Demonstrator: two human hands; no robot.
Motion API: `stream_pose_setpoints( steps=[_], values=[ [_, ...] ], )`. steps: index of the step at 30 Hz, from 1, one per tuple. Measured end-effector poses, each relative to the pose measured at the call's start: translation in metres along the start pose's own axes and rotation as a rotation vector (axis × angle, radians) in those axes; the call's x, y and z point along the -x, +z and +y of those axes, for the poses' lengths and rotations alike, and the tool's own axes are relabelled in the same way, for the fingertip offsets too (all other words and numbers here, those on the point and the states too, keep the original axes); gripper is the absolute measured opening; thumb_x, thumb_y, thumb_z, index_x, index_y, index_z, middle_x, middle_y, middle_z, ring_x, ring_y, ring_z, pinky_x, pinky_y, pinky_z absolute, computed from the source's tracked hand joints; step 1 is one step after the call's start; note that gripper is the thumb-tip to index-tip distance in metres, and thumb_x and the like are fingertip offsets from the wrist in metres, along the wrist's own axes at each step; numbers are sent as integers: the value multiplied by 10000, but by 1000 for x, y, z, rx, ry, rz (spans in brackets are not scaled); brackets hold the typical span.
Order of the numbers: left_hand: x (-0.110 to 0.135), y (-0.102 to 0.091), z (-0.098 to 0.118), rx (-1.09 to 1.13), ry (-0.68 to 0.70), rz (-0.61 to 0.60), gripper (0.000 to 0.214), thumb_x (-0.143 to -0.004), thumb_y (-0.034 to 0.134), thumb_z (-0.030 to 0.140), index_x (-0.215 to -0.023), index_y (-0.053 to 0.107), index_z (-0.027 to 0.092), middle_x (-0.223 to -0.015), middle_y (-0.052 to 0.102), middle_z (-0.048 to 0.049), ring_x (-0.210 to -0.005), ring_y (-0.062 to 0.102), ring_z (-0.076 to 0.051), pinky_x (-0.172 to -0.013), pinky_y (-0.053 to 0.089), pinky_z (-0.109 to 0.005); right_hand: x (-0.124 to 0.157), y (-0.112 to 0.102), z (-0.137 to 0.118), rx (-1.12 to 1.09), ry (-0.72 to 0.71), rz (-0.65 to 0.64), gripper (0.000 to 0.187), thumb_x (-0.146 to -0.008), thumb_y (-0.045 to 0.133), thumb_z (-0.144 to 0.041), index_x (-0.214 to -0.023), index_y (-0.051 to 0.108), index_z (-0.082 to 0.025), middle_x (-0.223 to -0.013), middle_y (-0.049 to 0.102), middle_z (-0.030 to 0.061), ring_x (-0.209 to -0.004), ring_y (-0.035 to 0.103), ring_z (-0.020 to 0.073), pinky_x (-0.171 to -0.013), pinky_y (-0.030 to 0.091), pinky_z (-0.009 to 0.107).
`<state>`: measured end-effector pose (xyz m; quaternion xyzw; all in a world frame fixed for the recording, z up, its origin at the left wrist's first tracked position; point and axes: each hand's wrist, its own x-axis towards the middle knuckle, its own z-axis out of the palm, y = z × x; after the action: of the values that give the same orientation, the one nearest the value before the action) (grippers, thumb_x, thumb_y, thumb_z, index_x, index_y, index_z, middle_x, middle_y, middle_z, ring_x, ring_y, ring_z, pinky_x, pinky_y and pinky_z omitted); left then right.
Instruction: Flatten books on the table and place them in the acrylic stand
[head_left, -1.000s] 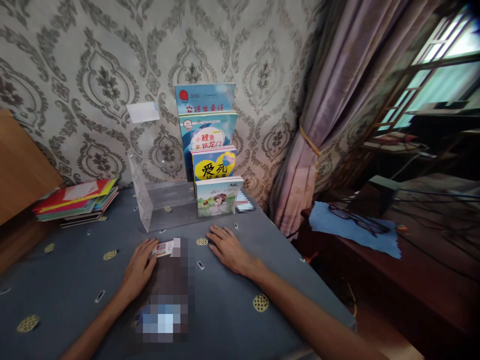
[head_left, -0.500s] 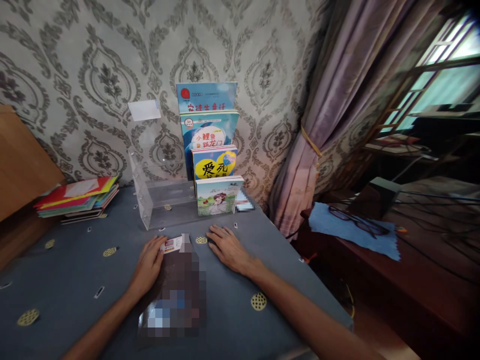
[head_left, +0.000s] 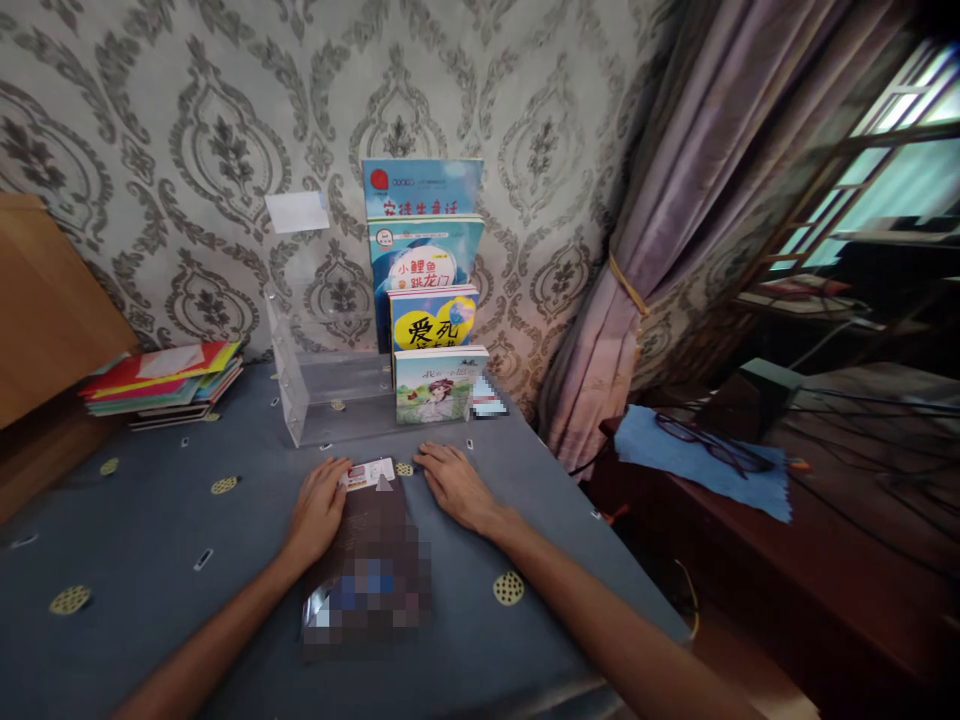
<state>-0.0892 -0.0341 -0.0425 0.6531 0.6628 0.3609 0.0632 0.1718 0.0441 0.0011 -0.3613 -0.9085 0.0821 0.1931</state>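
My left hand lies along the left edge of a flat, dark brown book-like item. Its fingers are stretched out, and their tips touch the item's white label strip at the top. Much of the item's lower part is blurred out, so its kind is unclear. My right hand rests palm down on the table, fingers spread, apart from the item on its right side. Beyond the hands stands a clear acrylic stepped rack. Several books stand in its right half, a green-covered book in front and a blue book at the back.
A pile of colourful books lies at the left by a wooden board. The grey-blue tablecloth ends at the right, where a dark red table holds a blue cloth with eyeglasses. A tied curtain hangs behind.
The dark item has slid slightly to the right, and my left hand has moved along with it. My right hand has barely moved. The view has shifted a little.
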Motion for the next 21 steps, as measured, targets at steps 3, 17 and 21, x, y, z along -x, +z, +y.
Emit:
stream_pose_setpoints(
  steps=[3,17,21],
  values=[
    [-1,3,3,-13,-4,-7,421,-925,392,266,-1255,651,225,-1343,646,-64,-1319,505,-247,-1157,355,-509,0,-1,1,-13,2,11,398,-959,412,-103,-1280,635,-179,-1376,620,120,-1305,546,219,-1098,414,409],
    [-7,13,22,-100,-22,-35,442,-908,390,190,-1273,638,167,-1356,639,-102,-1319,515,-272,-1163,345,-517,0,-11,0,-68,59,-27,446,-916,411,-32,-1291,620,-153,-1350,639,122,-1269,571,224,-1085,412,384],
    [-9,14,31,-124,-40,-57,435,-911,406,170,-1280,634,159,-1361,636,-105,-1321,514,-263,-1165,345,-499,-1,-12,0,-81,88,-48,458,-916,410,-29,-1307,614,-152,-1361,632,124,-1282,561,223,-1093,396,381]
  ],
)
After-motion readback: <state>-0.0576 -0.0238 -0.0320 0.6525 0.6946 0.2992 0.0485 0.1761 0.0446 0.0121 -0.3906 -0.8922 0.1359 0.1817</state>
